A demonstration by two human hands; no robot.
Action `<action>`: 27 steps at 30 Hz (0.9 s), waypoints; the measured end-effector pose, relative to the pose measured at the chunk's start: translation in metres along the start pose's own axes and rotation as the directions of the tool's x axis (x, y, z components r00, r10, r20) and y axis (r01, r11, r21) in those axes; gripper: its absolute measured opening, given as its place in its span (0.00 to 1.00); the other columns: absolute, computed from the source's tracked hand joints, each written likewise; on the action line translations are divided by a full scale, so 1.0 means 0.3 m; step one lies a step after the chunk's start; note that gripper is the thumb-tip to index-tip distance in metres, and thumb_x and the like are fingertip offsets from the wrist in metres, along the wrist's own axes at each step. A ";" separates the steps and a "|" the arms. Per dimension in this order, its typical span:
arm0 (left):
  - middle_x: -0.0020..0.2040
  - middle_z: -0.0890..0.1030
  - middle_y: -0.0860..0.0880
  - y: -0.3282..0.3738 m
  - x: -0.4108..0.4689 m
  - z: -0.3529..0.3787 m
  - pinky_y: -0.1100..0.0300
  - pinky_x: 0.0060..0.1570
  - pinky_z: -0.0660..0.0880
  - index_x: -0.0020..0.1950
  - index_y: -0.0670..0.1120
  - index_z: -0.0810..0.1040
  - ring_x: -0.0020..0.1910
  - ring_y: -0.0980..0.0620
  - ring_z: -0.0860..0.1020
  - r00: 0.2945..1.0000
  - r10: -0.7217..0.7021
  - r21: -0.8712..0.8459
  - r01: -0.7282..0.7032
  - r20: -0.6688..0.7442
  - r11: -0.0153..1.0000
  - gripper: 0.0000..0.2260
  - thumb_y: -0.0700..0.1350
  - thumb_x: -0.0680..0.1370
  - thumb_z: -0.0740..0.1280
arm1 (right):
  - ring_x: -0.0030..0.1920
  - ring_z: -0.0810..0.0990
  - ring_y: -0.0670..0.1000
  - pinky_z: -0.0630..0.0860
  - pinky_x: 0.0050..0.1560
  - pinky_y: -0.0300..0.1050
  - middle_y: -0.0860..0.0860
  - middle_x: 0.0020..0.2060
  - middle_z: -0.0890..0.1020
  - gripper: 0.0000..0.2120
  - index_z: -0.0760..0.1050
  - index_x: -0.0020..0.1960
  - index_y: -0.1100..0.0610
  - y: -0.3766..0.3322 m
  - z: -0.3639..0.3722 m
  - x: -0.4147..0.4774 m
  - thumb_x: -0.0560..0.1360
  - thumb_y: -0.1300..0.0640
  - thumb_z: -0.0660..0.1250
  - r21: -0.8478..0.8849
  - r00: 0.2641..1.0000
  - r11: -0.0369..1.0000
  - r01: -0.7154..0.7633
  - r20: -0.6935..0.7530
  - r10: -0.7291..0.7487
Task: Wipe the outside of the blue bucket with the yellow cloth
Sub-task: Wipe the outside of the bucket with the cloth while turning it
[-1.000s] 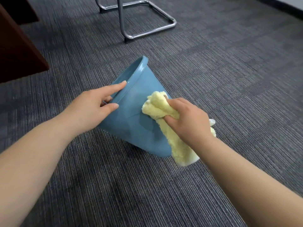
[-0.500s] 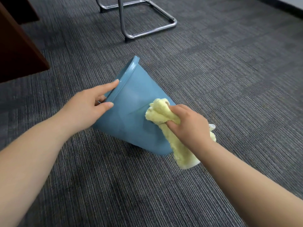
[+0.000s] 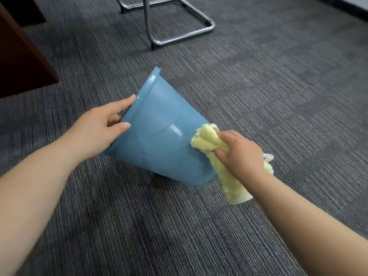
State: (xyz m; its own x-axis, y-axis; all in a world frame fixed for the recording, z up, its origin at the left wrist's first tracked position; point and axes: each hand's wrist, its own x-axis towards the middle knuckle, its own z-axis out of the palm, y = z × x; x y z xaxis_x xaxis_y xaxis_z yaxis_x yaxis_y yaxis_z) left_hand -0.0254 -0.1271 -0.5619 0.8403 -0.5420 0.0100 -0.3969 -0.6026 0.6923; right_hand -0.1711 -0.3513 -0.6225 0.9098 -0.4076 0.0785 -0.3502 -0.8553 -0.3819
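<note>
A grey ribbed carpet (image 3: 268, 92) fills the view. A chrome chair frame (image 3: 180, 35) is seen at 12 o'clock, and the corner of a dark wooden piece of furniture (image 3: 23, 62) at 10 o'clock.

Near the centre the bucket (image 3: 159, 154) is tipped onto its side. Its mouth is turned towards 10 o'clock and its narrower base is set on the carpet towards 4 o'clock. It is made of smooth blue plastic, with a raised lip round the rim, faint curved lines across the wall and a small bright glare spot near the base.

The rim is gripped by the left hand (image 3: 95, 134), with the thumb laid on the outer wall. The yellow fluffy cloth (image 3: 205, 140) is bunched in the clenched right hand (image 3: 242, 154) and pressed against the wall near the base. Its loose end is left trailing towards 5 o'clock.
</note>
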 end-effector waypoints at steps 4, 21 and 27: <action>0.52 0.76 0.47 -0.008 -0.001 -0.002 0.60 0.57 0.62 0.58 0.70 0.56 0.56 0.53 0.71 1.000 0.006 0.003 -0.006 0.008 1.000 0.27 0.41 0.74 0.63 | 0.48 0.77 0.56 0.65 0.39 0.43 0.51 0.51 0.78 0.16 0.72 0.59 0.52 0.043 0.016 -0.009 0.72 0.53 0.64 -0.001 0.994 0.995 -0.104 0.025 0.104; 0.58 0.76 0.42 -0.014 0.007 -0.008 0.61 0.54 0.60 0.59 0.69 0.57 0.53 0.55 0.68 0.999 -0.033 0.044 0.035 -0.030 0.998 0.26 0.43 0.73 0.64 | 0.45 0.77 0.57 0.62 0.35 0.43 0.51 0.45 0.77 0.11 0.74 0.52 0.54 0.086 0.038 -0.014 0.71 0.54 0.64 -0.010 0.987 0.987 -0.162 0.020 0.162; 0.57 0.76 0.41 -0.013 0.014 -0.007 0.62 0.54 0.60 0.60 0.68 0.57 0.53 0.55 0.68 0.999 -0.034 0.047 0.036 -0.038 0.998 0.26 0.42 0.73 0.65 | 0.41 0.79 0.58 0.63 0.34 0.42 0.52 0.46 0.80 0.16 0.76 0.55 0.53 0.050 0.035 -0.062 0.68 0.56 0.67 0.021 0.991 0.995 0.099 0.086 -0.100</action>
State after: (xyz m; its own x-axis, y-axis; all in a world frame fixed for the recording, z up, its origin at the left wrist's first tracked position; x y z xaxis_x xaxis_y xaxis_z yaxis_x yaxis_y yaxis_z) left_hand -0.0196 -0.1258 -0.5630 0.8670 -0.4981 0.0139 -0.3832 -0.6487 0.6575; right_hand -0.1909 -0.3532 -0.6392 0.9562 -0.2905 0.0368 -0.2538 -0.8847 -0.3910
